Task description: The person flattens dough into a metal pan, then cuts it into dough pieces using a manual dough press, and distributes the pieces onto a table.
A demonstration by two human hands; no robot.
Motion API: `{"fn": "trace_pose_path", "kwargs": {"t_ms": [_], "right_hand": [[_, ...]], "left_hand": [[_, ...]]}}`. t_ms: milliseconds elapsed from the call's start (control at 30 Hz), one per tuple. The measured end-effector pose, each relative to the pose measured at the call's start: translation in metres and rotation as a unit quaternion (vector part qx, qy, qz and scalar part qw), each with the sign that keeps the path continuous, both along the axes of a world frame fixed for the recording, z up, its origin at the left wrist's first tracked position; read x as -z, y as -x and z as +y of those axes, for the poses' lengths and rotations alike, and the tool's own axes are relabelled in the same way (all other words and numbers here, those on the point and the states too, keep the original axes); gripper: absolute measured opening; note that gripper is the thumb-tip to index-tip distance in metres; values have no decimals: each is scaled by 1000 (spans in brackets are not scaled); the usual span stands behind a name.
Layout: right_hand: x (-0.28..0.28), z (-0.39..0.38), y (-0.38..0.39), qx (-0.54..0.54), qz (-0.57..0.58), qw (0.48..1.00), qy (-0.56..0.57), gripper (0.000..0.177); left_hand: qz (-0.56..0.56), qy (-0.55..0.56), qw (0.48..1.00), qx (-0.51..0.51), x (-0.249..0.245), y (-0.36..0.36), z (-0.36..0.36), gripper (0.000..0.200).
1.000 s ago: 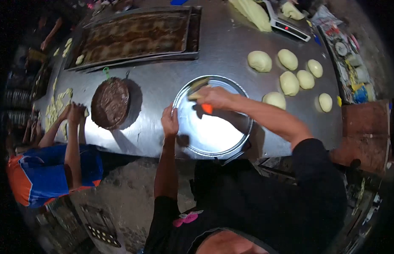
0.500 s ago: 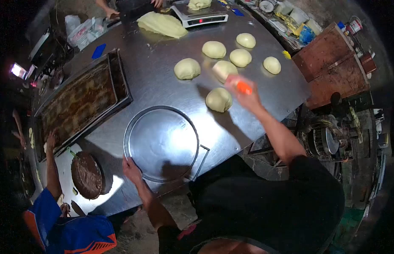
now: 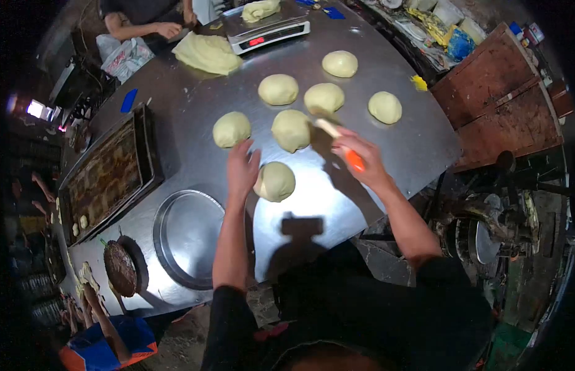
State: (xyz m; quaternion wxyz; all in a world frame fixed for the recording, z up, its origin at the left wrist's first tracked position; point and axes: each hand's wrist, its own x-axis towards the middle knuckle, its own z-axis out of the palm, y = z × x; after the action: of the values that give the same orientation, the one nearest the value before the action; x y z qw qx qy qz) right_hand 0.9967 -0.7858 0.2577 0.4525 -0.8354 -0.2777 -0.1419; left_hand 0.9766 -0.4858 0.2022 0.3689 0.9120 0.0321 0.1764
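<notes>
My right hand (image 3: 366,162) is closed around a pastry brush (image 3: 328,128) with an orange handle end. The brush head, smeared by motion, is beside the middle dough ball (image 3: 292,130) and just below another dough ball (image 3: 324,98). My left hand (image 3: 240,170) has its fingers apart and holds nothing. Its fingertips are right at the lower edge of the left dough ball (image 3: 232,129), and the nearest dough ball (image 3: 277,182) lies against its right side in this view. Several more smooth, pale balls lie further back on the metal table (image 3: 411,148).
A round metal pan (image 3: 190,241) sits left of my left forearm. Beyond it are a brown-coated dish (image 3: 120,269) and a dark rectangular tray (image 3: 144,133). At the back stand a digital scale (image 3: 272,37) and a flat dough piece (image 3: 207,54), near another person's hand (image 3: 168,29).
My left hand has let go of the round pan's rim and moved up to the dough balls. The brush stays in my right hand among the balls. The view has shifted.
</notes>
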Motion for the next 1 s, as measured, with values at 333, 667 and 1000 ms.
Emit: {"fn": "trace_pose_path", "kwargs": {"t_ms": [333,667,1000], "right_hand": [[65,-213,22,159,86,905,385,37],[59,-37,17,-148,500,783,-339,48],[113,-62,92,133,570,787,-196,54]], "left_hand": [[221,52,971,76,31,-130,-89,35],[33,451,890,55,-45,107,-201,38],[127,64,978,153,94,50,-176,57]]}}
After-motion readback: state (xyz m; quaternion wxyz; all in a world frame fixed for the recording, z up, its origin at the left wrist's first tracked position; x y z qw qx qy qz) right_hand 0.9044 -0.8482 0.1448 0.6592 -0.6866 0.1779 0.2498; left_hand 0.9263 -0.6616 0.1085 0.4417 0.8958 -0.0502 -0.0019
